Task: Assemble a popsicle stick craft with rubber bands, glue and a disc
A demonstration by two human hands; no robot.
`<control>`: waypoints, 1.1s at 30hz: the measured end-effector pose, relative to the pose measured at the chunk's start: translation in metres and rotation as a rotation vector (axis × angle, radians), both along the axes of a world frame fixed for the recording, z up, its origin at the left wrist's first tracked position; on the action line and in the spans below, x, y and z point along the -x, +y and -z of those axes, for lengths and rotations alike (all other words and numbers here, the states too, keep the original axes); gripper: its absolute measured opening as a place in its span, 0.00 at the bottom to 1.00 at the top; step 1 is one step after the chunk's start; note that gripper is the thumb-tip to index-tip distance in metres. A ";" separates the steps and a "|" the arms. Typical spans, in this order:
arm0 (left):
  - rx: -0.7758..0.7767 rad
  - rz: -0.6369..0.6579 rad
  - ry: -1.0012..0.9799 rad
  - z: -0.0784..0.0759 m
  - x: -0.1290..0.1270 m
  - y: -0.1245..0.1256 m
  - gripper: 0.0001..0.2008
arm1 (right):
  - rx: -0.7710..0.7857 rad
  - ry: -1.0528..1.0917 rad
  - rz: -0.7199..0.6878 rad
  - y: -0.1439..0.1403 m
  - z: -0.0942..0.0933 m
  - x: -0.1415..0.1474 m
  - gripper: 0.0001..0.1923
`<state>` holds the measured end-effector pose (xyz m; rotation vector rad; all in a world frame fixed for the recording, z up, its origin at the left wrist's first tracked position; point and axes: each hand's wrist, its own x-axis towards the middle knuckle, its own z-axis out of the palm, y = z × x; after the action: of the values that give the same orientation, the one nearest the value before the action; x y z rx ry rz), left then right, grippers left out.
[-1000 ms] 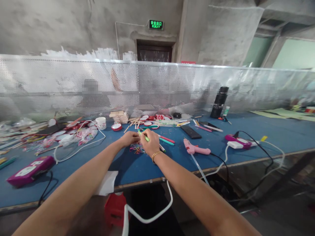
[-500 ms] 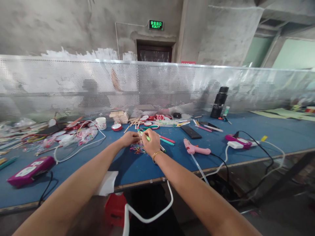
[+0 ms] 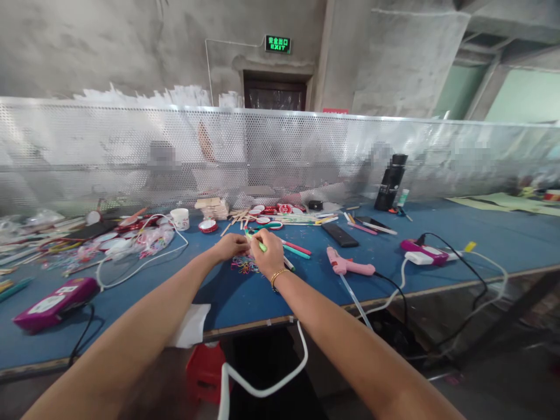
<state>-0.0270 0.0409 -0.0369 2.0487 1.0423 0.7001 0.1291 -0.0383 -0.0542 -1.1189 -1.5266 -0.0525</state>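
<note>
My right hand [image 3: 269,252], with a gold bracelet at the wrist, is closed round a light green marker pen [image 3: 261,245]. Close against it, my left hand [image 3: 231,247] has its fingers pinched together at the pen's tip end; what they hold is too small to make out. Beneath both hands lies a tangle of coloured strings [image 3: 246,265] on the blue table [image 3: 249,297]. Just right of my right hand are a teal marker [image 3: 297,252] and a pink one partly behind it.
A pink glue gun [image 3: 345,263] with a cord lies to the right, below a black phone [image 3: 340,235]. Purple power strips [image 3: 56,304] sit at both sides. Farther back are a white cup [image 3: 179,219], wooden sticks [image 3: 240,219], red tins and a black bottle [image 3: 391,184].
Both hands stay in nearly the same place, with only a very slight shift of the fingers around the green marker pen. Nothing else has visibly moved.
</note>
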 end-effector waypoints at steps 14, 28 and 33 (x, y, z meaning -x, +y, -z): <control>0.017 -0.004 -0.010 0.001 0.001 0.001 0.15 | 0.037 -0.001 0.005 0.000 -0.001 0.000 0.06; 0.039 -0.005 -0.029 -0.001 -0.001 -0.002 0.16 | 0.021 0.010 0.001 -0.001 -0.002 0.000 0.06; 0.029 -0.008 -0.013 -0.003 -0.002 -0.005 0.16 | 0.029 0.018 -0.021 0.000 -0.001 0.000 0.06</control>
<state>-0.0254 0.0361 -0.0338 2.0143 1.0479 0.6972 0.1289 -0.0387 -0.0531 -1.1232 -1.5274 -0.0066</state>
